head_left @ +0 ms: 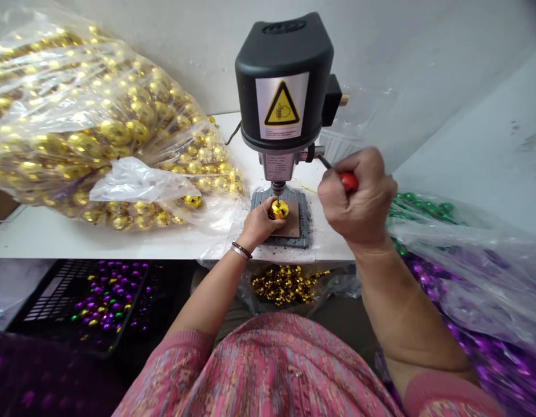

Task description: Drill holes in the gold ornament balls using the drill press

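My L fingers [268,207] pinch gold ball [279,209] under drill press [283,63]; R fingers [367,165] wrapped rnd its red lever knob [349,182].

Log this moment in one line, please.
left hand: holding gold ball under drill | right hand: gripping red knob | gold beads: bagged, left of drill

White table [76,244], on it a black drill press [280,87] and, to the left, a clear bag of gold beads [135,180].
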Available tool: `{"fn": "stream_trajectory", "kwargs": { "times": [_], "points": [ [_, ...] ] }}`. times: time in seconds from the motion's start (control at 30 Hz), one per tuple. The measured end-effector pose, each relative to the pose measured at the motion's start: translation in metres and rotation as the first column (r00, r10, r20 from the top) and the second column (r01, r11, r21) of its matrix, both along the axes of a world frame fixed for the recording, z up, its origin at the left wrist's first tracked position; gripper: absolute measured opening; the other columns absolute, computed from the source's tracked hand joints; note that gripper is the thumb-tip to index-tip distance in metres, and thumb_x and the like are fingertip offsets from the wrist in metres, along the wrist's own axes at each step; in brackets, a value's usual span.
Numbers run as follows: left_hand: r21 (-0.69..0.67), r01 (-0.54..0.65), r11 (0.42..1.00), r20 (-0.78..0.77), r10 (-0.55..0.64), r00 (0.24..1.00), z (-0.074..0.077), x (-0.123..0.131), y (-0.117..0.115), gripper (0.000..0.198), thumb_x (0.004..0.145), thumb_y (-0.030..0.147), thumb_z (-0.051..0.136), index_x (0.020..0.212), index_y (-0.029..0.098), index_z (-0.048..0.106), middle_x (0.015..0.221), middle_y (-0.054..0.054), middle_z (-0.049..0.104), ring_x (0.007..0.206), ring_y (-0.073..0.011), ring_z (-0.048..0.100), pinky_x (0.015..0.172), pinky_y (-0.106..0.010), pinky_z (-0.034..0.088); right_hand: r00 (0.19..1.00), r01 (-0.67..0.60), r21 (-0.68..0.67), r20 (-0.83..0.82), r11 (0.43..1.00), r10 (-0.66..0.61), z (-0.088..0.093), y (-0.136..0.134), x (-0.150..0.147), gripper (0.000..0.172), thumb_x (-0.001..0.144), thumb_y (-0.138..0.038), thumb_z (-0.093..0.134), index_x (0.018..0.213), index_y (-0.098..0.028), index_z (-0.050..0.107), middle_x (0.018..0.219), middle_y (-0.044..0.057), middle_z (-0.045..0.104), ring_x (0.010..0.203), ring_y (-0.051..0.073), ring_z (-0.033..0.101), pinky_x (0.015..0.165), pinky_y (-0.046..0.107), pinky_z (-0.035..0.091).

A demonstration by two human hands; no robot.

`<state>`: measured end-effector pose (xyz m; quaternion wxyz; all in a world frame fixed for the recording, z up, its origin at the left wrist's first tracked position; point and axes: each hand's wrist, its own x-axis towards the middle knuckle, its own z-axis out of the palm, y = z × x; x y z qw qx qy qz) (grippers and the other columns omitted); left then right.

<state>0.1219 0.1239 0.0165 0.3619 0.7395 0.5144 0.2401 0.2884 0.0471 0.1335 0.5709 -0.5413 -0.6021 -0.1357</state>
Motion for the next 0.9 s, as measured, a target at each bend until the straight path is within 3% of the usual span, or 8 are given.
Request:
{"fn": "stream_trajectory", "kwargs": {
  "times": [0.2,0.5,0.63,0.8,0.9],
  "points": [
    [0.005,-0.015,1.000,-0.044,0.015,0.999,0.001,0.001,-0.001,0.074,0.070,0.024,0.083,0.141,0.024,0.061,0.114,-0.005,0.077,0.097,-0.0215,0.070,0.088,-0.032,0.055,0.998,0.030,0.087,0.055,0.996,-0.035,-0.023,0.002,0.001,0.011,0.094,-0.029,0.049,0.086,-0.023,0.047,0.067,-0.003,0.046,0.058,0.010,0.044,0.062,0.028,0.042],
    [0.000,-0.010,1.000,-0.066,0.010,0.998,0.005,0.000,-0.004,0.073,0.073,0.027,0.081,0.143,0.025,0.060,0.125,-0.006,0.074,0.108,-0.0262,0.070,0.094,-0.034,0.054,0.976,0.104,0.256,0.160,0.961,-0.149,-0.036,0.005,-0.001,0.004,0.092,-0.020,0.051,0.088,-0.023,0.050,0.069,-0.003,0.051,0.060,0.010,0.048,0.058,0.025,0.040],
    [-0.017,0.011,1.000,-0.061,-0.012,0.998,0.007,0.000,-0.004,0.073,0.074,0.028,0.081,0.143,0.024,0.060,0.119,-0.005,0.076,0.105,-0.0261,0.070,0.092,-0.033,0.054,0.985,0.087,0.293,0.120,0.952,-0.127,-0.043,0.008,-0.003,0.004,0.090,-0.018,0.051,0.090,-0.022,0.050,0.071,-0.003,0.052,0.062,0.010,0.050,0.059,0.024,0.041],
    [-0.020,0.016,1.000,-0.057,-0.018,0.998,0.004,-0.001,-0.003,0.072,0.075,0.029,0.080,0.144,0.024,0.058,0.119,-0.005,0.076,0.104,-0.0254,0.070,0.090,-0.034,0.055,0.999,-0.026,0.290,0.045,0.957,0.014,-0.058,0.007,-0.006,0.007,0.088,-0.016,0.053,0.090,-0.022,0.051,0.074,-0.003,0.052,0.064,0.009,0.050,0.063,0.024,0.043],
    [-0.016,0.018,1.000,-0.062,-0.019,0.998,0.003,0.000,-0.003,0.072,0.075,0.029,0.080,0.144,0.024,0.058,0.121,-0.006,0.075,0.107,-0.0258,0.070,0.092,-0.035,0.055,1.000,-0.011,0.276,-0.008,0.961,0.014,-0.047,0.008,-0.007,0.004,0.091,-0.021,0.051,0.088,-0.022,0.050,0.073,-0.002,0.050,0.064,0.010,0.048,0.063,0.026,0.042]
  ]
}}
